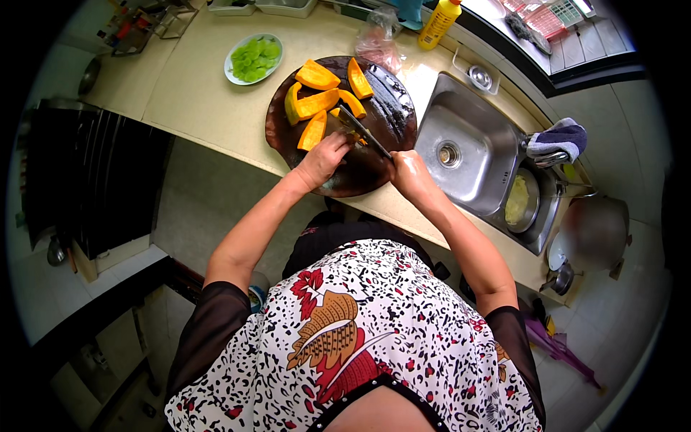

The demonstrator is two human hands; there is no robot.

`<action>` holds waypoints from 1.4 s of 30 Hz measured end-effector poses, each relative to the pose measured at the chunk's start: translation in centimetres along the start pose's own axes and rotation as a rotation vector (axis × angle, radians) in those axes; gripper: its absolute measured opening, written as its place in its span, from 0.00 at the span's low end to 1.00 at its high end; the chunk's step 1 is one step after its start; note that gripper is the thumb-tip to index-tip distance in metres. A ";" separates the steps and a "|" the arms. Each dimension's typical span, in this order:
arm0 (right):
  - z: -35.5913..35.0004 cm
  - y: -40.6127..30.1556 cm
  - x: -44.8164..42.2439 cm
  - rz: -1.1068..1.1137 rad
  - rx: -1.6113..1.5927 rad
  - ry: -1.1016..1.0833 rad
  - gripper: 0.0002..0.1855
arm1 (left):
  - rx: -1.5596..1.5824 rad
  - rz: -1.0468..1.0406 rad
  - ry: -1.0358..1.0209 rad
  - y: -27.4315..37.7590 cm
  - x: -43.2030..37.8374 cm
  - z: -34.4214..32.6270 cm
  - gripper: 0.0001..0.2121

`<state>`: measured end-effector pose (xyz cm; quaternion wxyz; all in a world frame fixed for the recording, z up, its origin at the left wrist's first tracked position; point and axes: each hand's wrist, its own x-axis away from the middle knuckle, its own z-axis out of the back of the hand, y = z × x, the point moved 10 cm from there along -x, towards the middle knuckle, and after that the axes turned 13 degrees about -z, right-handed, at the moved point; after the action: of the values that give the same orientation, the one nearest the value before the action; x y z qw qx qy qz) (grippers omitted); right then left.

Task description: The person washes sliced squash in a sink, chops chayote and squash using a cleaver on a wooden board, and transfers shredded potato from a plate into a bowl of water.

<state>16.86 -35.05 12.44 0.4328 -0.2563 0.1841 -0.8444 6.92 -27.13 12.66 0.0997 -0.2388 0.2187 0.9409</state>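
Observation:
My right hand [410, 170] grips the handle of a knife [366, 132], whose blade slants up and left over a dark round cutting board [372, 175]. Near the blade, the fingers of my left hand [326, 156] are bent over small orange scraps [363, 140]; whether they pinch a piece is hidden. Several orange pumpkin wedges lie on the board's far and left parts: one wedge [313, 131] just beyond my left hand, another [317, 75] at the far edge, and one [359, 79] to the right of it. The board's right side looks wet.
A plate of sliced green vegetable [255, 58] stands beyond the board at left. A plastic bag [379, 40] and a yellow bottle [440, 24] stand behind it. To the right is a steel sink [467, 140], with a bowl of pale yellow food [521, 200] in its smaller basin.

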 end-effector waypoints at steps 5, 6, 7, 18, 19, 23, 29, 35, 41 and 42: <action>0.9 -1.1 0.8 -0.027 0.022 0.023 0.07 | 0.046 0.030 0.022 -0.3 0.0 0.4 0.20; 0.9 -1.2 1.1 -0.024 0.028 0.018 0.07 | 0.057 0.035 0.034 -0.1 -0.1 0.5 0.20; 0.9 -1.2 1.3 -0.022 0.034 0.013 0.07 | 0.064 0.040 0.020 -0.3 0.1 0.3 0.20; -2.1 0.2 -0.7 -0.044 0.078 0.011 0.06 | 0.038 -0.014 0.032 -0.6 0.1 0.2 0.13; -1.9 0.3 -0.7 -0.040 0.060 -0.013 0.06 | 0.025 0.002 0.010 -0.7 0.3 -0.1 0.13; -0.2 -1.3 0.3 0.002 -0.007 -0.013 0.06 | -0.154 0.051 0.008 -1.0 0.4 -0.2 0.12; -1.8 -0.9 -0.7 -0.001 0.058 -0.016 0.07 | -0.134 -0.005 0.052 -1.7 1.5 -1.2 0.10; -2.7 0.2 -1.1 -0.041 0.060 -0.054 0.07 | -0.138 0.017 0.023 -0.9 0.1 0.0 0.11; -0.2 -2.1 0.5 -0.026 0.065 -0.063 0.07 | -0.312 0.018 0.132 -0.3 0.2 1.5 0.10; -0.4 -1.9 0.5 -0.037 0.100 -0.083 0.07 | -0.270 0.018 0.101 -0.2 -0.1 1.3 0.10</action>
<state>15.15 -34.34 13.30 0.4367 -0.2727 0.1189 -0.8490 6.56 -26.32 13.69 0.0473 -0.2953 0.0971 0.9493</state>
